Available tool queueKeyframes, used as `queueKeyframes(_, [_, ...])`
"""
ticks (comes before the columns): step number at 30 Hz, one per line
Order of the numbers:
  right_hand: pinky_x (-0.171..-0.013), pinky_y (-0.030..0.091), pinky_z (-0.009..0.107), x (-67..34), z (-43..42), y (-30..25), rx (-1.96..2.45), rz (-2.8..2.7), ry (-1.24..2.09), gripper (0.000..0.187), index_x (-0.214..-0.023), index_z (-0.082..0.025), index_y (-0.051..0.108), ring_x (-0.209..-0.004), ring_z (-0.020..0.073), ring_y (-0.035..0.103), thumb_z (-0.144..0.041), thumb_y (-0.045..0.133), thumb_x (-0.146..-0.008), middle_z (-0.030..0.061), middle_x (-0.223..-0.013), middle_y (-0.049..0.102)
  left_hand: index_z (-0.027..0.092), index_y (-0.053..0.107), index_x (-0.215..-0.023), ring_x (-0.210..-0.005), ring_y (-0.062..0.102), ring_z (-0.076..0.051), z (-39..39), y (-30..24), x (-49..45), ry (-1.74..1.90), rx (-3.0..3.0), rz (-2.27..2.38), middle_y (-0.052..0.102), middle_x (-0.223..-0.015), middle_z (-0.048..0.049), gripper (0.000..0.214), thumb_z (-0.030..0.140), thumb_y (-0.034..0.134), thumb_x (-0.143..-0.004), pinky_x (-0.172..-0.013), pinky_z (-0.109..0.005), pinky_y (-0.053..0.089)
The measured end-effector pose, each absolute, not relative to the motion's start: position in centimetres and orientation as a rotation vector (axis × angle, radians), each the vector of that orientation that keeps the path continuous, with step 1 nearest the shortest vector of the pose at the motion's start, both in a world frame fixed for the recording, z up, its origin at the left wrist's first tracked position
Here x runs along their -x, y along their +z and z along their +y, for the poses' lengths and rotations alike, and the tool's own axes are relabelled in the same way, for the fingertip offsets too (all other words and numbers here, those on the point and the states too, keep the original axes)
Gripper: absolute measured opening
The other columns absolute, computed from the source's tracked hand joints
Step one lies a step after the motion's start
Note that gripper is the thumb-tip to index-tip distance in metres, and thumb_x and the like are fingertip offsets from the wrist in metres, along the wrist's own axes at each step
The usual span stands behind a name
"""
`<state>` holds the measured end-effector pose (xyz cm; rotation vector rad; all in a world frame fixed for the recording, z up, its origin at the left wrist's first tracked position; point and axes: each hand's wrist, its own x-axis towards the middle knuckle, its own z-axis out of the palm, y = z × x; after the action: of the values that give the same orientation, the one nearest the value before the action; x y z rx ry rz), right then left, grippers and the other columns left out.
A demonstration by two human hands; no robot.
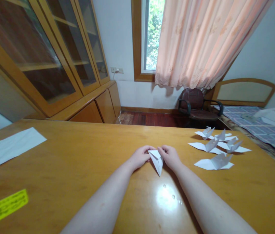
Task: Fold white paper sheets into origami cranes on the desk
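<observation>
Between my hands is a small piece of folded white paper (157, 162), kite-shaped, with its long point toward me and a flap folded across its top. My left hand (141, 157) grips its left edge, the fingers partly behind the paper. On the opposite edge my right hand (168, 155) pinches the paper near the top corner. To the right on the table stand several folded paper birds (215, 162) with raised wings, grouped close together.
The wooden table (79, 182) is glossy. White paper (10, 148) lies at its left, and a yellow label with dark writing (4, 208) is near the front left. Beyond the far edge are a cabinet (88, 110), an office chair (194, 100) and a bed (261, 123).
</observation>
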<state>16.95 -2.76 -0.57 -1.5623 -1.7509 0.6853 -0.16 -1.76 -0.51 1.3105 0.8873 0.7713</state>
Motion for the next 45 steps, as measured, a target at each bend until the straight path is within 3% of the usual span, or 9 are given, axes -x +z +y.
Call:
queueKeyframes(3, [-0.048, 0.026, 0.022, -17.0, -2.5, -0.8, 1.596, -1.696, 0.679, 0.037, -0.054, -0.018, 0.043, -0.051, 0.0105, 0.040, -0.042, 0.043, -0.081, -0.0039, -0.050, 0.039, 0.013, 0.062, -0.096, -0.088, 0.059, -0.018, -1.8, -0.1, 0.3, 0.769, -1.382, 0.835, 0.066, -0.096, -0.0076, 0.030, 0.010, 0.056, -0.067, -0.082, -0.030, 0.043])
queueKeyframes(7, [-0.049, 0.026, 0.022, -17.0, -2.4, -1.0, 1.594, -1.691, 0.700, 0.035, -0.054, -0.017, 0.046, -0.052, 0.0111, 0.041, -0.041, 0.044, -0.080, -0.0035, -0.050, 0.040, 0.014, 0.062, -0.100, -0.091, 0.059, -0.018, -1.9, 0.0, 0.4, 0.726, -1.459, 0.836, 0.065, -0.100, -0.0077, 0.032, 0.012, 0.056, -0.068, -0.085, -0.031, 0.043])
queueKeyframes(16, [-0.047, 0.026, 0.023, -17.2, -2.8, -0.7, 1.451, -1.667, 0.833, 0.039, -0.056, -0.019, 0.041, -0.051, 0.0114, 0.038, -0.047, 0.040, -0.083, -0.0035, -0.051, 0.038, 0.014, 0.063, -0.098, -0.077, 0.058, -0.017, -1.8, -0.1, 0.5, 0.735, -1.544, 1.010, 0.066, -0.088, -0.0061, 0.031, 0.034, 0.058, -0.074, -0.071, -0.028, 0.044])
queueKeyframes(24, [-0.057, 0.034, 0.023, -17.2, -2.8, -0.5, 1.244, -1.884, 0.916, 0.029, -0.075, -0.016, 0.057, -0.063, 0.0140, 0.048, -0.046, 0.056, -0.074, -0.0001, -0.068, 0.056, 0.013, 0.062, -0.086, -0.063, 0.052, -0.012, -1.4, -0.8, 0.3, 0.809, -1.345, 1.012, 0.059, -0.071, -0.0019, 0.036, 0.046, 0.050, -0.078, -0.059, -0.025, 0.041])
queueKeyframes(35, [-0.058, 0.038, 0.024, -16.9, -2.7, -0.6, 1.353, -1.808, 0.938, 0.031, -0.081, -0.014, 0.065, -0.064, 0.0154, 0.053, -0.041, 0.049, -0.081, 0.0029, -0.071, 0.063, 0.014, 0.056, -0.073, -0.061, 0.051, -0.012, -1.1, -1.1, 0.3, 0.793, -1.382, 1.060, 0.056, -0.066, -0.0001, 0.028, 0.042, 0.051, -0.077, -0.059, -0.024, 0.041])
queueKeyframes(45, [-0.065, 0.044, 0.027, -16.8, -2.7, -0.5, 1.239, -1.624, 1.168, 0.035, -0.085, -0.015, 0.065, -0.074, 0.0192, 0.059, -0.045, 0.050, -0.079, 0.0049, -0.081, 0.067, 0.012, 0.057, -0.074, -0.061, 0.050, -0.013, -0.9, -1.4, 0.6, 0.831, -1.281, 0.978, 0.058, -0.067, -0.0020, 0.040, 0.051, 0.049, -0.078, -0.060, -0.024, 0.040])
